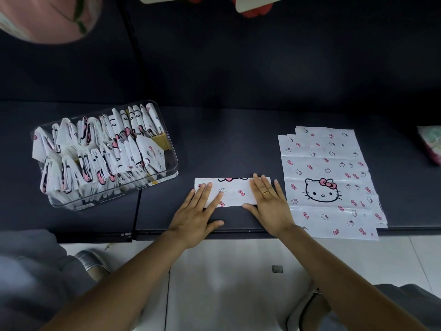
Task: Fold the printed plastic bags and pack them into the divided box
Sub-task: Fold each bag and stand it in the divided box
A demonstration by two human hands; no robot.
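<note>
A white plastic bag printed with cat faces and pink bows lies folded into a long strip (235, 191) on the dark table in front of me. My left hand (196, 216) presses flat on the strip's left end, fingers straight. My right hand (270, 205), wearing a gold ring, lies flat on its right end. A stack of unfolded printed bags (329, 180) lies to the right of my right hand. At the left stands the clear divided box (170, 174), packed with several folded bags standing upright in two rows.
The dark table (226, 139) ends at its front edge just under my wrists, with pale floor tiles (238, 283) below. A soft pink and green bundle (430, 144) sits at the far right edge. A person's pink sleeve (47, 17) shows at top left.
</note>
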